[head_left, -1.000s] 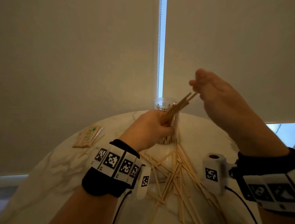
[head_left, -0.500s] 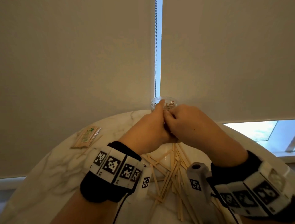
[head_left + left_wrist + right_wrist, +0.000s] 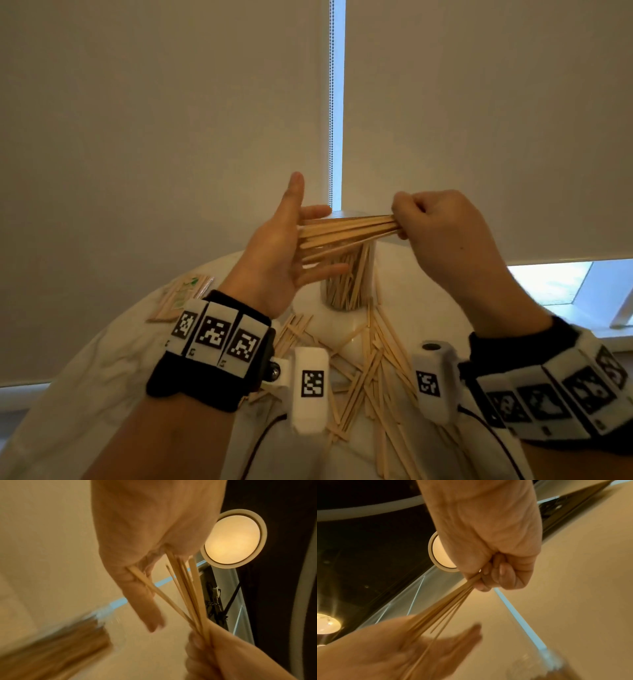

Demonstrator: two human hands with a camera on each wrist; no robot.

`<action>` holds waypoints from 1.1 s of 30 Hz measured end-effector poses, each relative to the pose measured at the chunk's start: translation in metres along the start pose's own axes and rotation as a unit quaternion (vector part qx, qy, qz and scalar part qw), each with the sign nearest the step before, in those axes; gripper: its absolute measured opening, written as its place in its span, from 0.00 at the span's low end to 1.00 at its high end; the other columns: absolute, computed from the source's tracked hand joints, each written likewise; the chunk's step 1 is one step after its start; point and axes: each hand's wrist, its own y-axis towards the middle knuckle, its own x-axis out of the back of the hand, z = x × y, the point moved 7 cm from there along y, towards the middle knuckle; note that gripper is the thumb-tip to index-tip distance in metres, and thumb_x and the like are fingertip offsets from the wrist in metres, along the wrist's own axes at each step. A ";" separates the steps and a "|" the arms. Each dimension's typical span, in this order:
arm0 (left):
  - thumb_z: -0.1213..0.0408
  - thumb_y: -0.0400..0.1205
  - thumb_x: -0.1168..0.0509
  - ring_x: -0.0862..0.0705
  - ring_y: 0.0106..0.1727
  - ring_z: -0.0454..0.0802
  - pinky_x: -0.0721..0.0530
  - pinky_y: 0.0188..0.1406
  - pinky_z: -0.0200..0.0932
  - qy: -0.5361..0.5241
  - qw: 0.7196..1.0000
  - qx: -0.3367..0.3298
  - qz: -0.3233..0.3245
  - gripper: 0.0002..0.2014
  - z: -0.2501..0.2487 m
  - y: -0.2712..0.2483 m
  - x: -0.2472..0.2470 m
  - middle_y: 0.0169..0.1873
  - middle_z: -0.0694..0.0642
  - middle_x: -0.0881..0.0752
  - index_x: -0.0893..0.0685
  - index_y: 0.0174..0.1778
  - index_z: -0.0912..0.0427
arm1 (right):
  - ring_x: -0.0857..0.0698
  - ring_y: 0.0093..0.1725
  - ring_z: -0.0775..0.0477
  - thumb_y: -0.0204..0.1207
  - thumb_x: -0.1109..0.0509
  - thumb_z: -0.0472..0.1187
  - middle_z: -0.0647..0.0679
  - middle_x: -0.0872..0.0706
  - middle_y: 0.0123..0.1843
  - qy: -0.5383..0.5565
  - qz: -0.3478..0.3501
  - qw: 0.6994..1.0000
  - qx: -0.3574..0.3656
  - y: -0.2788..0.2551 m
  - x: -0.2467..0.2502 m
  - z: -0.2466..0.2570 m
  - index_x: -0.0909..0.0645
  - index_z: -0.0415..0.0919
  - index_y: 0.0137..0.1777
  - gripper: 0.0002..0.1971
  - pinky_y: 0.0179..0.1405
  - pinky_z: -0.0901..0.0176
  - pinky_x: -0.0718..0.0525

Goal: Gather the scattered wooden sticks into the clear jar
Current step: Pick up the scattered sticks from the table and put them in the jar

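My right hand (image 3: 407,219) pinches one end of a bundle of wooden sticks (image 3: 346,230), held roughly level in the air above the clear jar (image 3: 349,284). The sticks' free ends fan out against the palm of my left hand (image 3: 291,246), whose fingers are spread straight. The jar stands upright on the white marble table (image 3: 102,359) and holds several sticks. Many more loose sticks (image 3: 370,363) lie scattered on the table in front of the jar. The wrist views show the same bundle (image 3: 447,608) in the right hand's grip (image 3: 488,577) and its ends against the left palm (image 3: 154,545).
A small pack of sticks in a wrapper (image 3: 185,294) lies at the table's back left. Pale roller blinds (image 3: 171,137) hang just behind the table, with a bead chain (image 3: 331,102) in the gap between them. A window ledge (image 3: 582,294) shows at the right.
Both hands, clasped together at the jar mouth half a second ago, have lifted and parted. The right hand now holds the bundle level and the left hand has opened flat against its ends.
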 end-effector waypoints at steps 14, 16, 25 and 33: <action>0.62 0.85 0.34 0.10 0.33 0.55 0.15 0.18 0.34 -0.032 0.994 0.048 0.091 0.11 -0.005 -0.004 0.002 0.41 0.64 0.09 0.19 0.59 0.64 | 0.31 0.21 0.56 0.85 0.34 0.50 0.51 0.30 0.21 0.054 0.017 0.996 0.075 -0.001 0.002 0.014 0.14 0.34 0.34 0.23 0.23 0.72 0.31; 0.61 0.87 0.37 0.11 0.29 0.53 0.17 0.16 0.33 -0.021 0.992 0.059 0.110 0.12 -0.003 -0.005 0.000 0.44 0.64 0.08 0.20 0.61 0.64 | 0.30 0.22 0.56 0.85 0.34 0.50 0.50 0.29 0.22 0.050 -0.012 0.995 0.084 0.000 0.006 0.013 0.14 0.35 0.35 0.22 0.23 0.73 0.31; 0.62 0.83 0.30 0.30 0.18 0.41 0.36 0.12 0.30 0.012 0.998 -0.063 0.022 0.10 -0.010 0.011 0.008 0.29 0.54 0.18 0.20 0.40 0.62 | 0.27 0.19 0.59 0.85 0.36 0.54 0.58 0.25 0.17 0.018 0.096 0.991 0.091 -0.009 -0.006 0.024 0.15 0.48 0.30 0.23 0.24 0.75 0.30; 0.48 0.80 0.28 0.20 0.23 0.48 0.23 0.20 0.37 0.121 0.969 -0.212 -0.027 0.18 -0.026 0.003 0.006 0.38 0.59 0.08 0.14 0.52 0.61 | 0.33 0.16 0.55 0.83 0.36 0.50 0.52 0.32 0.13 0.010 0.025 0.999 0.040 -0.006 0.003 0.013 0.17 0.34 0.25 0.27 0.25 0.57 0.27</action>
